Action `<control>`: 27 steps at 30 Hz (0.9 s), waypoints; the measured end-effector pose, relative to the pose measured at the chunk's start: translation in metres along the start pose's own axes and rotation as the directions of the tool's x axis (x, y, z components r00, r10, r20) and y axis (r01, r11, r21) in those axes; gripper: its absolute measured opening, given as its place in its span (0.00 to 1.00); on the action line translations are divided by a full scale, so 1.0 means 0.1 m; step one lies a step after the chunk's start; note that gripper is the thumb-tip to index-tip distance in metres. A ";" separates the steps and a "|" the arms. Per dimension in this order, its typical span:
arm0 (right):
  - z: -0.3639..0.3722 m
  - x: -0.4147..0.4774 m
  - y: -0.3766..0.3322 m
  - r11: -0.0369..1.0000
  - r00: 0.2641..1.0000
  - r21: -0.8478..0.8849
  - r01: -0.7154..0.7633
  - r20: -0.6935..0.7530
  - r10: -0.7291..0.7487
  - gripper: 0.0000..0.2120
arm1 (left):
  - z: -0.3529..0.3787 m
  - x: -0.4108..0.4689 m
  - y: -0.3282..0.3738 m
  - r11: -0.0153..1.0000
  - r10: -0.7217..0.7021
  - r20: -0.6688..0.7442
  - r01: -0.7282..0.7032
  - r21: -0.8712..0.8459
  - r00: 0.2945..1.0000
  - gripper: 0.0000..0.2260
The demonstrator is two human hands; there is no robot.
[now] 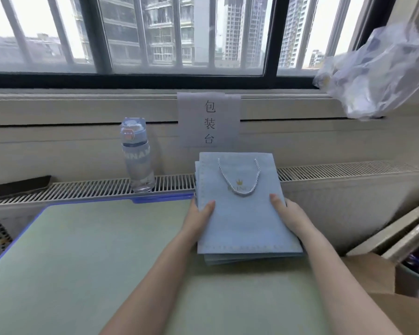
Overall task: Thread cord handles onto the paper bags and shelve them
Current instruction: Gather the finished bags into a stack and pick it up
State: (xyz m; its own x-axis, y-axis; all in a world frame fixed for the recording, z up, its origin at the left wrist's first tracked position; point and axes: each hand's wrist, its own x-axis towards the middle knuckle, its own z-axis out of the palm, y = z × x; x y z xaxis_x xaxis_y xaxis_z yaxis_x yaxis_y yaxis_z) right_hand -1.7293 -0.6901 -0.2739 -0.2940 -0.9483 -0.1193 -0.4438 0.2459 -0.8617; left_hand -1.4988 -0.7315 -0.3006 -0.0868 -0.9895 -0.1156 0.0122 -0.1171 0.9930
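Pretty far along, by the look of it. Holding a flat stack of paper bags point(244, 226) on the table point(107, 250), directly below the sign point(208, 119) and reaching up to just under it. Gripping the stack by both long sides: left hand point(200, 211) clamped on the edge left of the sign's centre line, right hand point(286, 213) on the opposite edge, thumbs on top, other fingers tucked underneath out of sight.

Can see a twisted white cord handle point(242, 193) already threaded on the topmost one, loop sagging away from the sign over the gold crown print point(239, 182). Can't tell whether the lower ones have cords too, being covered.

Left to do, probably: shelving the lot, with no shelf in view anywhere.

Orientation-wise: lying face up, long axis running from the sign straight back toward the body, mouth end with the handle holes nearest the sign, bottom fold farthest from it.
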 end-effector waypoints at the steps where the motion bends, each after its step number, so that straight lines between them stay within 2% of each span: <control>1: -0.02 0.01 0.02 0.999 1.000 0.038 0.011 0.008 -0.011 0.22 | 0.00 -0.02 0.00 1.000 -0.011 0.002 0.011 -0.006 1.000 0.21; 8: -0.06 -0.07 0.03 0.972 0.987 0.235 -0.009 0.159 -0.029 0.20 | -0.10 -0.15 0.09 0.999 -0.052 0.038 0.052 0.011 0.998 0.11; 12: 0.01 -0.20 0.03 0.969 0.989 0.246 -0.013 0.145 -0.023 0.21 | -0.23 -0.22 0.12 0.997 -0.061 0.075 0.058 0.045 0.995 0.15; 23: 0.40 -0.99 0.01 0.925 0.995 0.380 0.003 0.088 -0.040 0.18 | -0.69 -0.99 0.12 0.997 -0.077 0.100 0.076 0.020 0.992 0.12; 27: 0.55 -1.31 0.02 0.884 0.991 0.465 -0.055 0.137 -0.011 0.22 | -0.94 -1.36 0.06 0.998 -0.054 0.088 0.052 0.034 0.995 0.12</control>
State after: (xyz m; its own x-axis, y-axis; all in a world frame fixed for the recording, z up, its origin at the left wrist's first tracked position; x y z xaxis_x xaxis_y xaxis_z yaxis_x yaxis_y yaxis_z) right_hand -1.6455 -0.5758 -0.2871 -0.1708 -0.9694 -0.1764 0.0174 0.1761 -0.9842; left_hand -1.3929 -0.6054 -0.2806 -0.1743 -0.9704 -0.1672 -0.0262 -0.1651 0.9859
